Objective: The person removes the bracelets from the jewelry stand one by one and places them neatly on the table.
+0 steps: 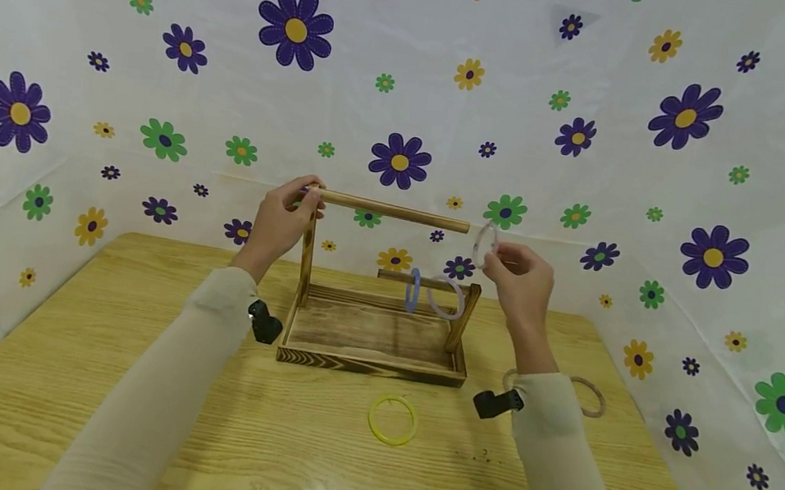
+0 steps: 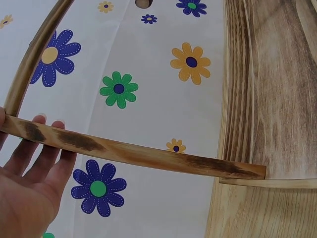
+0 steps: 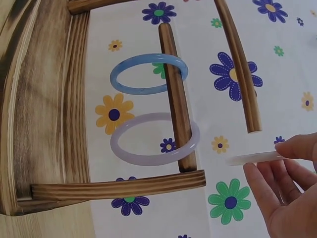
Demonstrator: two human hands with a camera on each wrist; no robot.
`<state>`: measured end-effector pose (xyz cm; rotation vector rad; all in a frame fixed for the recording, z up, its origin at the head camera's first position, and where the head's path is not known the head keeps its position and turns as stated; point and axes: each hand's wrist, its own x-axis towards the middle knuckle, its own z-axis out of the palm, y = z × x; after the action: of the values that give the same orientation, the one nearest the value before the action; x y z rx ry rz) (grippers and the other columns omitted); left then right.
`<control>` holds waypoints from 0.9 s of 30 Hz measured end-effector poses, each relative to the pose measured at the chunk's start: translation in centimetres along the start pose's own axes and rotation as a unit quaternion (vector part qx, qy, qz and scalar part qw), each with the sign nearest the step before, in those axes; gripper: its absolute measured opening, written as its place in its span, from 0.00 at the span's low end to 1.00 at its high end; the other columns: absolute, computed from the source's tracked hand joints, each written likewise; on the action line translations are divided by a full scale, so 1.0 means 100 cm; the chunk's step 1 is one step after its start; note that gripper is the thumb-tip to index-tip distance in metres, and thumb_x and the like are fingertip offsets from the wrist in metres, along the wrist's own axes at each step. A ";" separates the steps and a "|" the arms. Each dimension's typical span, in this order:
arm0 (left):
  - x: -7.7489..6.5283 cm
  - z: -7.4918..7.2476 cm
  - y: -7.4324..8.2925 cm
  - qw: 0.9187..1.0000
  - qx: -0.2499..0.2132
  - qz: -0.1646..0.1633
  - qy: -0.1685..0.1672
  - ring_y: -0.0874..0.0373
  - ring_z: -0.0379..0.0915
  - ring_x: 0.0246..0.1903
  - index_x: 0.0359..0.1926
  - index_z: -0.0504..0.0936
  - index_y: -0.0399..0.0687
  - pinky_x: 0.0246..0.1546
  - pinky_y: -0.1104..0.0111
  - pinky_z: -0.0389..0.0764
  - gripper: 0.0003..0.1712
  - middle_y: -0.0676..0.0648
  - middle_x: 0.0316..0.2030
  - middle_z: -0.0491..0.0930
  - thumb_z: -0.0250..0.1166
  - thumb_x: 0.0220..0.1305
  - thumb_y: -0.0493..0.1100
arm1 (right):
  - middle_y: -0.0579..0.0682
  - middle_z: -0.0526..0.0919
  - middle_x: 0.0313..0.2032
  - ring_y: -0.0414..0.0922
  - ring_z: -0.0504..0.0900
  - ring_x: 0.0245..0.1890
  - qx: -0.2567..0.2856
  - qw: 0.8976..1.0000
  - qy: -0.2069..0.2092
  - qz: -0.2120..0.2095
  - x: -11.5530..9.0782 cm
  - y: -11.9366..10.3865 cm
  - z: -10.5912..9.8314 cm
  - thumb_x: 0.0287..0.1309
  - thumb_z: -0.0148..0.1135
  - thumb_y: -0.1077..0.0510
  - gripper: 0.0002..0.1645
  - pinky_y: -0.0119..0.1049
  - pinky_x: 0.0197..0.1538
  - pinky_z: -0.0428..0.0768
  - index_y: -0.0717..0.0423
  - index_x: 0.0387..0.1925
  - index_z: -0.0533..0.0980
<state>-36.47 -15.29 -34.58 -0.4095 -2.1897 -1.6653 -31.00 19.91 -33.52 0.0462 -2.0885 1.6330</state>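
Note:
A wooden bangle stand [image 1: 369,367] has a tray base, a tall left post [image 1: 306,258] and a shorter right post [image 1: 462,320]. My left hand [image 1: 280,222] grips the top of the tall post, where the upper rod [image 1: 397,211] begins. Between thumb and fingers, my right hand [image 1: 523,283] pinches a pale, whitish bangle [image 3: 255,158], just off the rod's free end and apart from it. On the lower rod [image 3: 174,89] hang a blue bangle [image 3: 141,91] and a lavender bangle [image 3: 148,160], the lavender one closer to the short post.
A yellow bangle [image 1: 372,420] lies flat on the wooden table [image 1: 306,449] in front of the stand. Beside my right wrist lies a brownish-pink bangle [image 1: 601,398], partly hidden by the sleeve. Flower-printed white cloth [image 1: 351,107] surrounds the table at the back and sides.

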 end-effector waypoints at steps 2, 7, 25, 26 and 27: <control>0.000 -0.001 0.000 1.000 0.001 0.000 0.000 0.41 0.84 0.52 0.66 0.77 0.46 0.51 0.65 0.84 0.22 0.42 0.46 0.82 0.51 0.82 0.50 | 0.50 0.85 0.38 0.32 0.84 0.35 -0.006 1.000 -0.002 -0.006 -0.002 -0.001 -0.003 0.63 0.68 0.63 0.17 0.23 0.41 0.85 0.70 0.50 0.82; 0.000 -0.001 0.000 1.000 -0.002 0.000 -0.006 0.41 0.83 0.53 0.67 0.76 0.44 0.55 0.61 0.84 0.23 0.37 0.49 0.81 0.51 0.82 0.51 | 0.47 0.83 0.36 0.31 0.84 0.34 -0.007 1.000 0.003 -0.021 -0.008 -0.002 -0.009 0.63 0.68 0.64 0.17 0.23 0.40 0.86 0.72 0.50 0.82; 0.001 -0.001 -0.002 1.000 0.003 -0.001 -0.005 0.42 0.84 0.53 0.68 0.76 0.45 0.54 0.58 0.84 0.23 0.35 0.50 0.81 0.51 0.82 0.50 | 0.38 0.84 0.34 0.35 0.86 0.35 -0.013 1.000 -0.002 0.001 -0.026 0.005 -0.042 0.68 0.64 0.63 0.15 0.27 0.40 0.87 0.72 0.50 0.80; 0.001 -0.001 -0.001 1.000 0.006 0.001 -0.004 0.43 0.84 0.52 0.67 0.76 0.45 0.54 0.58 0.84 0.23 0.37 0.49 0.82 0.50 0.82 0.50 | 0.38 0.84 0.33 0.36 0.86 0.35 -0.015 1.000 -0.002 0.005 -0.027 0.005 -0.043 0.68 0.64 0.63 0.15 0.26 0.40 0.87 0.71 0.50 0.80; 0.001 -0.002 -0.002 1.000 0.009 0.002 -0.003 0.44 0.84 0.52 0.67 0.76 0.46 0.54 0.59 0.84 0.22 0.39 0.48 0.82 0.50 0.82 0.50 | 0.37 0.84 0.33 0.35 0.86 0.35 -0.014 1.000 -0.001 0.009 -0.028 0.005 -0.044 0.68 0.64 0.63 0.15 0.26 0.39 0.87 0.71 0.50 0.80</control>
<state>-36.60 -15.48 -34.65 -0.4132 -2.2045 -1.6442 -27.13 23.36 -34.31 0.0205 -2.1179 1.6139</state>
